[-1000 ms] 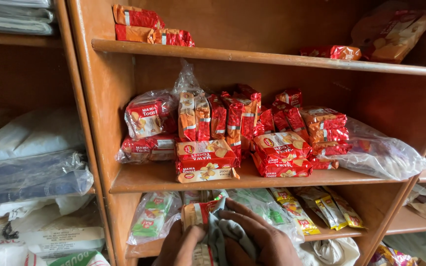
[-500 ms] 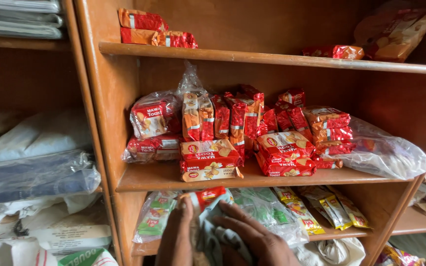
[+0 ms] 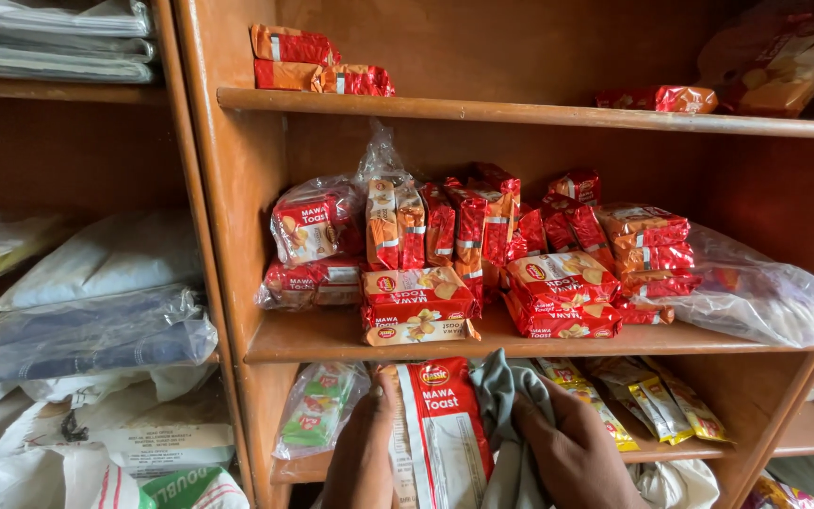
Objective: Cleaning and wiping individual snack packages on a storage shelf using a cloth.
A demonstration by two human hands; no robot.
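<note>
A: What do the hands hold?
B: One red and white packet (image 3: 440, 434), low and near, in front of the bottom shelf (image 3: 708, 451). The left hand (image 3: 362, 454) is clamped on its left edge. The right hand (image 3: 572, 454) grips one grey cloth (image 3: 511, 415) just right of it.
A: And above?
B: Two stacked flat packs (image 3: 416, 303) on the middle shelf (image 3: 332, 337), three orange wrappers (image 3: 317, 64) far up left

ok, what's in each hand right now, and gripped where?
Left hand grips the red-and-white packet along its left edge. Right hand bunches a grey cloth against the packet's right side. The fingers are mostly hidden.
</note>
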